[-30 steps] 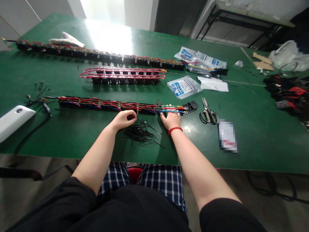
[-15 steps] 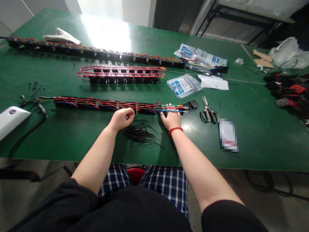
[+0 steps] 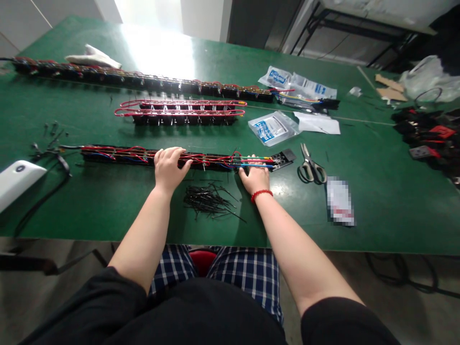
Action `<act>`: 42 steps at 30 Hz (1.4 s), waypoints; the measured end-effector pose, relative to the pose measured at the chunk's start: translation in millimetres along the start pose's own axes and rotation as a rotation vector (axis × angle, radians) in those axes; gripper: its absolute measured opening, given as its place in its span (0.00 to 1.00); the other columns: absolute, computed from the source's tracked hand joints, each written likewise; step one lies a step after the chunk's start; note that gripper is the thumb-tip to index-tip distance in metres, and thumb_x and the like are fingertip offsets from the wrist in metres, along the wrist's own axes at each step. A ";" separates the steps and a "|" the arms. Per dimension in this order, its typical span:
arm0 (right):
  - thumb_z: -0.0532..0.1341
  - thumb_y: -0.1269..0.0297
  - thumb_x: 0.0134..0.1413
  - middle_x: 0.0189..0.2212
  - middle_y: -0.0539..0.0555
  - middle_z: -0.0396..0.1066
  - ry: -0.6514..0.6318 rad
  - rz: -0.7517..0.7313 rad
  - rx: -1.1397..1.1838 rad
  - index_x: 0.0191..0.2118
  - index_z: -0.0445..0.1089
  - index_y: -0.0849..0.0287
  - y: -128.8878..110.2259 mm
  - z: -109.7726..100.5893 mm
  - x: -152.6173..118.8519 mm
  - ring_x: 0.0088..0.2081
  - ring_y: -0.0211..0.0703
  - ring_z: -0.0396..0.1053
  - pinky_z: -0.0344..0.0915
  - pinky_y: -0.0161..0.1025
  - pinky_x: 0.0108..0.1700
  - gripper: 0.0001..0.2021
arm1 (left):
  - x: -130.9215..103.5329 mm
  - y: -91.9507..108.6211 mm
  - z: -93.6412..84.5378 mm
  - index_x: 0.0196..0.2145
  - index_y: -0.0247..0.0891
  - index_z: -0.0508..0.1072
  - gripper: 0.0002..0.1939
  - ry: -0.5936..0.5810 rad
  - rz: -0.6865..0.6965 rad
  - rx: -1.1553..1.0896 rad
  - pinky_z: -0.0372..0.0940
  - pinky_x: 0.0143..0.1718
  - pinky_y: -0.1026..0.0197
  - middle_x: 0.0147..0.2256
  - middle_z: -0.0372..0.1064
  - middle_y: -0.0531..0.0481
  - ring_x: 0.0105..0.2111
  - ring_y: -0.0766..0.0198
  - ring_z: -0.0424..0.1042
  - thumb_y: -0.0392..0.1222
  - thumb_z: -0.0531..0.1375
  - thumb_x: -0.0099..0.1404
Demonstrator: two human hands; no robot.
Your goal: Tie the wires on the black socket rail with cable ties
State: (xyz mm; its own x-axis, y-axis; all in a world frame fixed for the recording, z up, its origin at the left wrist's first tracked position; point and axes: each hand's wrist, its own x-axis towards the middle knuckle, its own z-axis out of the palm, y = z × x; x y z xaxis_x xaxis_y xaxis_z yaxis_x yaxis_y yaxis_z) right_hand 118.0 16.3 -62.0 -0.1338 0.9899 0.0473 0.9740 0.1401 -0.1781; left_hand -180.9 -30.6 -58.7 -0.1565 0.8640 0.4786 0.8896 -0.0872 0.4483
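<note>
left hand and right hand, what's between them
In the head view, a stretch of wired strip runs from left hand to right hand; a pile of black strands lies on its near side.

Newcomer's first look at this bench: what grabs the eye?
The near wired strip, with the left hand over its middle and the right hand at the coloured leads on its right end. Next, the heap of thin black ties in front of it. Behind it, bright red loops run along a black block.
</note>
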 end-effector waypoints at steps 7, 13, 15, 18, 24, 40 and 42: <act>0.50 0.51 0.65 0.69 0.63 0.55 0.005 -0.003 0.006 0.68 0.58 0.63 -0.7 -1.1 -0.2 0.67 0.56 0.57 0.49 0.52 0.68 0.31 | 0.3 -2.3 5.0 0.49 0.48 0.73 0.19 -0.073 -0.018 0.006 0.47 0.66 0.40 0.52 0.74 0.45 0.55 0.46 0.68 0.51 0.67 0.61; 0.50 0.51 0.65 0.69 0.63 0.55 0.005 -0.007 -0.014 0.68 0.57 0.63 0.0 0.4 -0.3 0.66 0.56 0.58 0.50 0.52 0.67 0.32 | 2.3 -0.2 5.5 0.48 0.48 0.72 0.17 -0.098 -0.058 0.008 0.47 0.65 0.40 0.50 0.73 0.45 0.55 0.45 0.67 0.52 0.66 0.63; 0.50 0.51 0.65 0.69 0.63 0.55 0.005 -0.003 -0.015 0.68 0.58 0.64 -0.3 0.3 -0.2 0.66 0.56 0.58 0.50 0.51 0.67 0.32 | 2.3 1.0 5.2 0.47 0.47 0.72 0.17 -0.103 -0.063 0.003 0.47 0.65 0.39 0.50 0.73 0.45 0.55 0.45 0.67 0.52 0.65 0.63; 0.51 0.51 0.65 0.69 0.63 0.56 0.006 -0.002 -0.005 0.68 0.59 0.64 -0.7 0.3 0.1 0.66 0.56 0.58 0.50 0.51 0.67 0.31 | 1.6 2.3 5.4 0.47 0.46 0.73 0.17 -0.089 -0.044 0.018 0.47 0.65 0.39 0.49 0.73 0.44 0.54 0.45 0.67 0.51 0.66 0.62; 0.51 0.51 0.64 0.68 0.63 0.58 0.015 -0.003 0.007 0.66 0.61 0.64 0.1 1.0 0.5 0.65 0.56 0.59 0.50 0.51 0.67 0.31 | -0.1 1.5 7.3 0.49 0.47 0.72 0.18 -0.069 -0.003 0.054 0.47 0.66 0.39 0.50 0.73 0.45 0.53 0.47 0.68 0.51 0.66 0.62; 0.50 0.50 0.65 0.67 0.62 0.60 0.016 0.005 0.016 0.65 0.63 0.63 0.6 2.4 2.0 0.65 0.56 0.60 0.50 0.52 0.67 0.30 | 1.2 2.7 6.4 0.45 0.51 0.75 0.13 -0.077 -0.006 0.061 0.47 0.65 0.37 0.48 0.74 0.48 0.52 0.48 0.68 0.50 0.67 0.62; 0.51 0.50 0.64 0.64 0.64 0.65 0.021 0.001 0.012 0.62 0.66 0.64 0.8 2.4 1.9 0.63 0.57 0.62 0.51 0.52 0.66 0.29 | 0.7 2.6 6.8 0.46 0.51 0.74 0.13 -0.075 -0.001 0.065 0.47 0.65 0.38 0.48 0.73 0.48 0.52 0.48 0.68 0.50 0.66 0.63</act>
State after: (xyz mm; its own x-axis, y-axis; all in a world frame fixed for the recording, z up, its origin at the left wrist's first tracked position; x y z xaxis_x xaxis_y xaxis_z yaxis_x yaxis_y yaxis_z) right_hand 118.1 18.3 -64.4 -0.1291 0.9893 0.0682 0.9718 0.1399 -0.1898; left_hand -175.8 -26.8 -62.3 -0.1267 0.8991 0.4190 0.9157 -0.0564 0.3979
